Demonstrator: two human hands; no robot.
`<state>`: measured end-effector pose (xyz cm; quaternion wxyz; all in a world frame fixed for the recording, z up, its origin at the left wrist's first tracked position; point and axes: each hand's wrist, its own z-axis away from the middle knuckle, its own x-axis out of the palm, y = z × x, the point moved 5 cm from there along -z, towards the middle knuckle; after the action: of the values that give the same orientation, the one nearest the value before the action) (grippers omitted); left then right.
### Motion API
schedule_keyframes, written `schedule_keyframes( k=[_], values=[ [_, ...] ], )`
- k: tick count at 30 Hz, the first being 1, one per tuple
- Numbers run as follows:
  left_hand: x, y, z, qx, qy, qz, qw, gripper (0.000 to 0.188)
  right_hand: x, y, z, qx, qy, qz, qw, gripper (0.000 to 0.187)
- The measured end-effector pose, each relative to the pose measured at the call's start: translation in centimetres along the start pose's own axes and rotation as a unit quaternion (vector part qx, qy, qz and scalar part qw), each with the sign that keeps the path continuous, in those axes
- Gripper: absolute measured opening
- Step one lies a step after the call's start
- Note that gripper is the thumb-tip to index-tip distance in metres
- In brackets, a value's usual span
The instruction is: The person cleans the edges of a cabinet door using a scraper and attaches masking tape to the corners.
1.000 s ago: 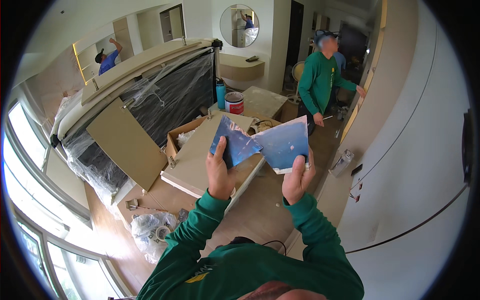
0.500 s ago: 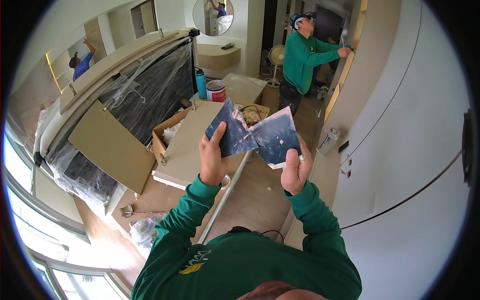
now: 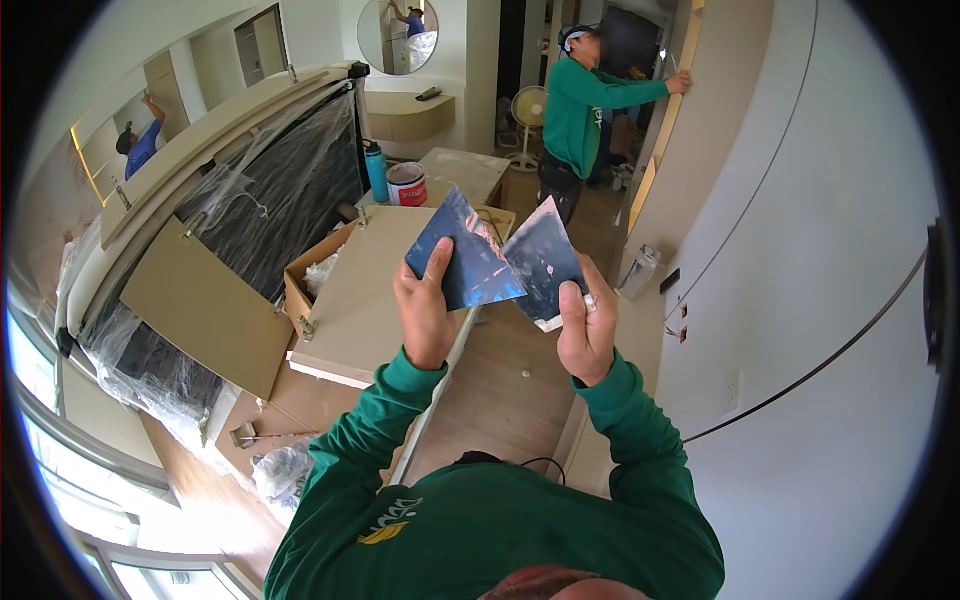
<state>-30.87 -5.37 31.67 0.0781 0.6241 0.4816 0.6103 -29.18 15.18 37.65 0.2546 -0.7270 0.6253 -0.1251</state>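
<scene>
My left hand (image 3: 424, 318) is closed on a flat dark metal putty blade (image 3: 468, 268), thumb lying on its face. Pinkish putty is smeared along that blade's right edge. In my right hand (image 3: 588, 335) is a second dark putty blade (image 3: 538, 262), its face speckled with putty and its lower edge whitish. Both blades are held up in front of me, tilted toward each other. The left one's lower right corner overlaps the edge of the right one; whether they touch there, I cannot tell.
Left of my hands lies a beige cabinet panel (image 3: 365, 290) with hinges, near an open cardboard box (image 3: 298, 290). Behind stand a paint can (image 3: 406, 186) and a blue bottle (image 3: 376, 172). A co-worker in green (image 3: 580, 115) reaches to a cabinet; a white wall (image 3: 790, 330) runs along my right.
The right blade has turned and shows a narrower face, while the left blade's lower corner has slid across its edge. My view has shifted slightly right. The co-worker's arms and head have moved.
</scene>
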Motion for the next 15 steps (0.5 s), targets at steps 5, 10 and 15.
schedule_keyframes(
  k=[5, 10, 15],
  values=[
    [1.4, -0.6, 1.2, 0.024, 0.007, -0.016, 1.0, 0.029, -1.3, 0.1, 0.2, 0.002, -0.027, 0.023, 0.999, 0.038],
    [2.3, -1.5, 1.9, 0.032, 0.016, -0.002, 0.999, 0.029, -2.0, -0.7, 0.1, -0.002, -0.048, 0.057, 0.997, 0.04],
    [2.2, -2.6, 2.5, 0.02, 0.028, 0.006, 0.999, 0.028, -2.1, -1.3, 0.7, 0.066, -0.078, 0.077, 0.992, 0.038]
  ],
)
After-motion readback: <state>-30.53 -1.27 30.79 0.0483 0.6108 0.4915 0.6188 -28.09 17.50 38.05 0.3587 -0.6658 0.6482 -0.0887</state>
